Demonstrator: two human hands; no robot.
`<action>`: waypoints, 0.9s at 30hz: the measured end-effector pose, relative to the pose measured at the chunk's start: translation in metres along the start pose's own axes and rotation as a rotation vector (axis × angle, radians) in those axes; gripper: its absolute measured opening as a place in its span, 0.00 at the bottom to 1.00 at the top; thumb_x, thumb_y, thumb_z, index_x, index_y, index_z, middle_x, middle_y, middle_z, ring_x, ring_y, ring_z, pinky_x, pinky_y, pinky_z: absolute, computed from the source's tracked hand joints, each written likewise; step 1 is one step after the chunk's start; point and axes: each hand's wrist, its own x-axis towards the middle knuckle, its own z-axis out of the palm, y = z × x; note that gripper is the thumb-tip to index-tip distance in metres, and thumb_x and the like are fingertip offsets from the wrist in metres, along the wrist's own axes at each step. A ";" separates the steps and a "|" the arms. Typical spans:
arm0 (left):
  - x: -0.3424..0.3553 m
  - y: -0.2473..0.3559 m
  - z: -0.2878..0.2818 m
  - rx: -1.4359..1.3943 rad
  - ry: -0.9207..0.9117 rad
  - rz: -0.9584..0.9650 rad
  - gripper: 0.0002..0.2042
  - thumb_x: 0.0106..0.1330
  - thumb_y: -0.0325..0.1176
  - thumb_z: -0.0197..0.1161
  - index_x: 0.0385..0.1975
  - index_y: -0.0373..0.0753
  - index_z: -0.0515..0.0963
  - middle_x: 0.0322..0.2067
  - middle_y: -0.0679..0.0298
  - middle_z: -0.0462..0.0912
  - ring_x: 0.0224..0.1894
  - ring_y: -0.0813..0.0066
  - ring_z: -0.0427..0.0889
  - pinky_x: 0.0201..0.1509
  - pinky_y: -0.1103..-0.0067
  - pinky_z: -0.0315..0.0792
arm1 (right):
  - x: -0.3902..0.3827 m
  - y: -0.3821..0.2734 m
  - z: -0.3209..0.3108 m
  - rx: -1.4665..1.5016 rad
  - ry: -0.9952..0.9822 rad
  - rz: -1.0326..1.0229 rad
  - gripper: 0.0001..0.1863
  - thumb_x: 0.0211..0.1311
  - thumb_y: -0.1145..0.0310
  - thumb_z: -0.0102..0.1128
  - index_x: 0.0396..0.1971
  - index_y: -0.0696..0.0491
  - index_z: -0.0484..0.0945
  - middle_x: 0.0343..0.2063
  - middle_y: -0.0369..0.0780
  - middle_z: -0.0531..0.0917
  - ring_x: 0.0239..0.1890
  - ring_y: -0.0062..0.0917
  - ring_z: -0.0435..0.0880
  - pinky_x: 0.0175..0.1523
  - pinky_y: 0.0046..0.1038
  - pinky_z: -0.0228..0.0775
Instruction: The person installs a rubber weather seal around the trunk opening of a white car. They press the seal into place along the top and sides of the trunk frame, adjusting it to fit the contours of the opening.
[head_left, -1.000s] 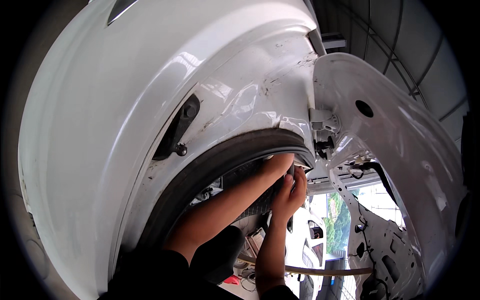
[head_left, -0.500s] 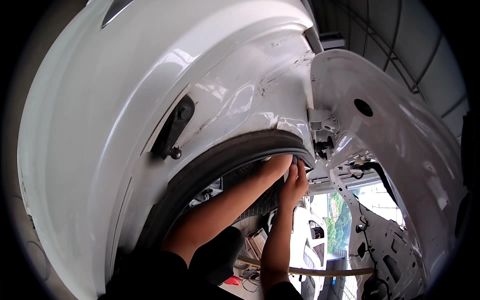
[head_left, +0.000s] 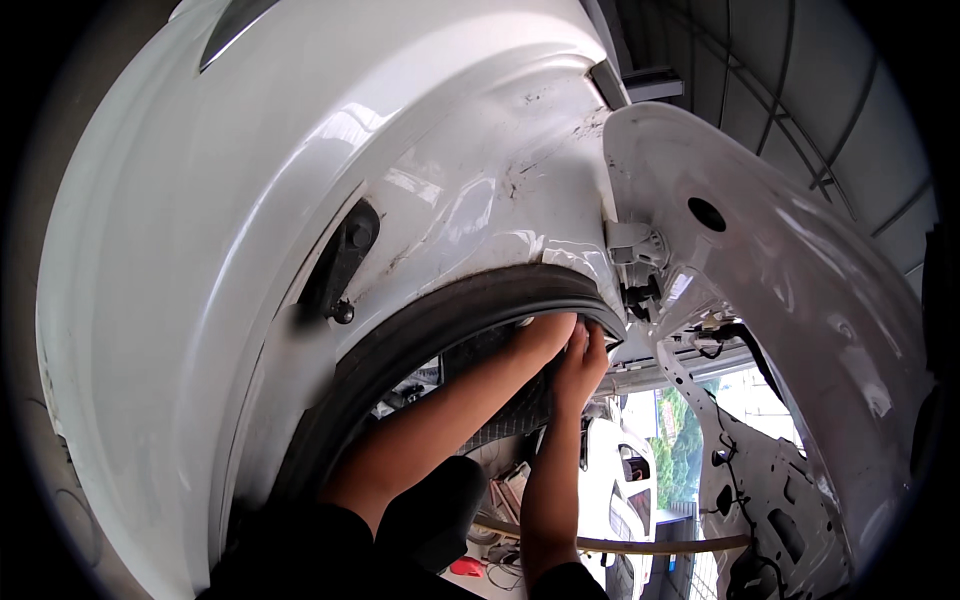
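A black rubber seal (head_left: 470, 302) runs in a curve along the edge of the opening in a white car body (head_left: 250, 180). My left hand (head_left: 556, 326) reaches through the opening, up under the seal near its far right corner; its fingers are hidden behind the rubber. Right beside it, my right hand (head_left: 581, 372) points upward with bent fingers drawn together at the underside of the seal. What those fingertips grip is too small and covered to make out. Both forearms rise from the lower edge, the left one slanting across the opening.
At the right stands an open white panel (head_left: 790, 260) with bare metal and a hanging wire harness (head_left: 735, 480), joined by a hinge (head_left: 637, 243). A dark bracket with a ball stud (head_left: 343, 312) sticks out at left. Below lie a beige strip (head_left: 660, 546) and a red object (head_left: 466, 567).
The view has shifted slightly, with the car body and panel sitting a little further left. Both hands stay under the seal's corner; my right fingers have moved slightly.
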 end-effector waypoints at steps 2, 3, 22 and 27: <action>-0.004 -0.007 0.008 -0.058 0.010 -0.011 0.10 0.63 0.30 0.49 0.29 0.32 0.75 0.31 0.54 0.78 0.37 0.66 0.75 0.44 0.71 0.68 | 0.012 0.039 0.006 0.041 -0.026 0.063 0.13 0.61 0.68 0.53 0.37 0.64 0.76 0.27 0.47 0.81 0.26 0.25 0.76 0.34 0.28 0.68; -0.010 -0.022 0.017 -0.115 0.006 -0.018 0.10 0.63 0.30 0.49 0.29 0.32 0.75 0.31 0.55 0.78 0.37 0.66 0.75 0.43 0.71 0.69 | 0.008 0.055 0.007 0.040 -0.018 0.087 0.13 0.61 0.68 0.53 0.36 0.64 0.76 0.27 0.48 0.81 0.26 0.25 0.76 0.33 0.28 0.68; -0.004 -0.009 -0.001 0.141 -0.122 0.009 0.09 0.61 0.27 0.48 0.28 0.31 0.75 0.30 0.55 0.78 0.35 0.67 0.75 0.41 0.71 0.69 | 0.008 0.031 0.008 0.059 -0.020 0.059 0.12 0.59 0.69 0.53 0.36 0.64 0.76 0.31 0.48 0.80 0.37 0.38 0.80 0.43 0.30 0.68; -0.004 -0.021 0.015 -0.001 0.122 0.107 0.09 0.61 0.27 0.48 0.29 0.31 0.76 0.31 0.53 0.79 0.37 0.62 0.76 0.44 0.69 0.69 | -0.060 -0.014 -0.011 0.046 0.090 -0.219 0.16 0.63 0.64 0.52 0.39 0.64 0.74 0.45 0.48 0.78 0.47 0.32 0.75 0.56 0.30 0.62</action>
